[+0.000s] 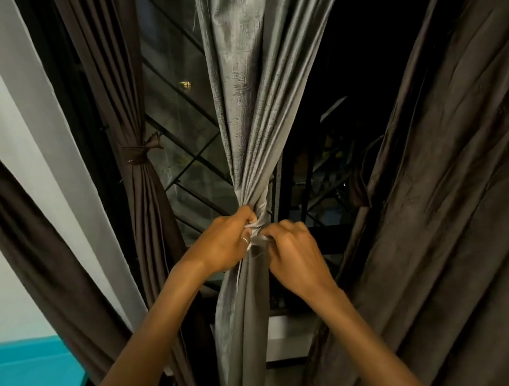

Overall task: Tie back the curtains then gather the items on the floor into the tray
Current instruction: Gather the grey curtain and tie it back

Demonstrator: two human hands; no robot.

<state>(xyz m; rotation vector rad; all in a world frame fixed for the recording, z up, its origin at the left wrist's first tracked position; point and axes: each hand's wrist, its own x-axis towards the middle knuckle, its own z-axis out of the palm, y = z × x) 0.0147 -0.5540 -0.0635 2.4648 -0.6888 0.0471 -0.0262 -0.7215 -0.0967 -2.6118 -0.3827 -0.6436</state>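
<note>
The left hand (227, 243) and the right hand (291, 249) each pinch an end of the pale tie (255, 224), fingers curled tight, at the gathered waist of the grey curtain (252, 98); brown curtains (140, 174) hang tied at the left

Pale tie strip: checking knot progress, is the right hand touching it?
Touching. Head view shows the right hand pinching the pale tie strip at the gathered grey curtain.
</note>
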